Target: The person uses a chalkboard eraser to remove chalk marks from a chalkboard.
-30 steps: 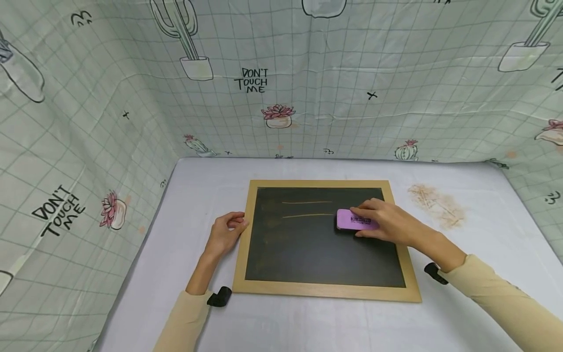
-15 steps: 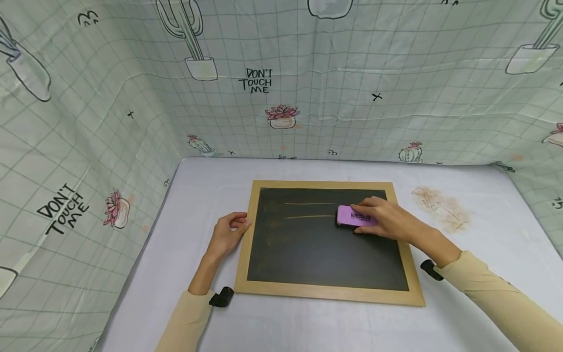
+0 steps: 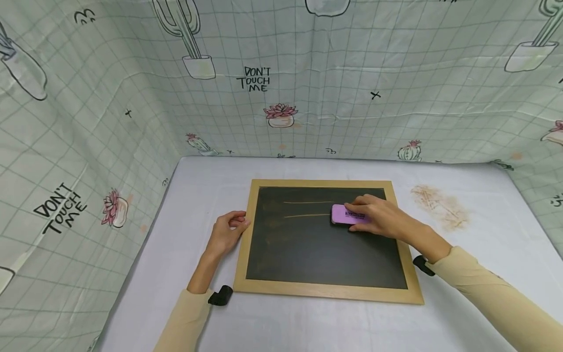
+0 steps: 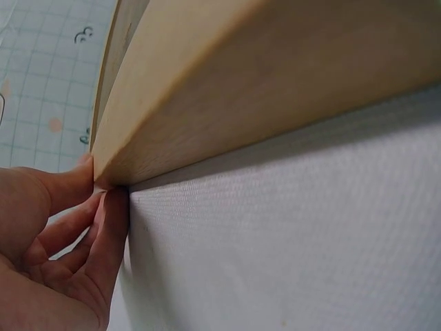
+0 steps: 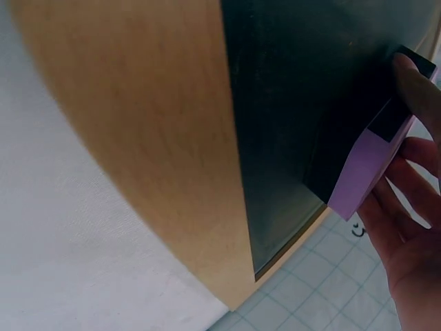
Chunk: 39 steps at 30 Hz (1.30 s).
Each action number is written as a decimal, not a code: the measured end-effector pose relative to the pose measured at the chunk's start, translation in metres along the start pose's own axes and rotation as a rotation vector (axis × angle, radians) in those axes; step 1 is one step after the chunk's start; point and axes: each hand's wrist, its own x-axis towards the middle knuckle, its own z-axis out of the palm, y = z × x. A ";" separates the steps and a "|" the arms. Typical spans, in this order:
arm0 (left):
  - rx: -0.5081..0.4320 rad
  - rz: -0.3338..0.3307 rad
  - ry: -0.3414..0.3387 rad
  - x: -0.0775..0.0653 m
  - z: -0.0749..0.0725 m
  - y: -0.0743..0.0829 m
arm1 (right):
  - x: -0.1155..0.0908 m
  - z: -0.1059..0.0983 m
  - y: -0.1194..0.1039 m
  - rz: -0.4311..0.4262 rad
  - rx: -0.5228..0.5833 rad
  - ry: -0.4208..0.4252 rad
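Note:
A chalkboard [image 3: 308, 259] with a light wooden frame lies flat on the table, bearing two thin yellow chalk lines [image 3: 306, 215] in its upper half. My right hand [image 3: 383, 217] holds a purple chalkboard eraser [image 3: 339, 214] by its long sides, just right of the lower line's end. In the right wrist view the eraser's black felt [image 5: 337, 148] is against the dark surface. My left hand [image 3: 225, 233] is at the board's left edge. The left wrist view shows its thumb and fingers pinching the wooden frame [image 4: 207, 89] at its side.
White cloth [image 3: 308, 325] covers the table. A brown dusty smear [image 3: 441, 206] marks it right of the board. Grid-patterned curtain [image 3: 334, 63] with plant drawings hangs behind and at both sides. Faint yellow smudges show on the board's left part.
My right hand has shifted the eraser slightly left over the board, up to the end of the lower chalk line. The left hand stays at the frame.

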 end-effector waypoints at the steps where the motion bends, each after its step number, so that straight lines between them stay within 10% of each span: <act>1: 0.000 0.001 -0.001 0.000 0.000 0.000 | 0.001 0.000 0.000 0.001 -0.003 0.000; 39: 0.013 0.002 -0.008 0.001 -0.001 -0.001 | 0.043 0.016 -0.020 -0.051 0.066 -0.032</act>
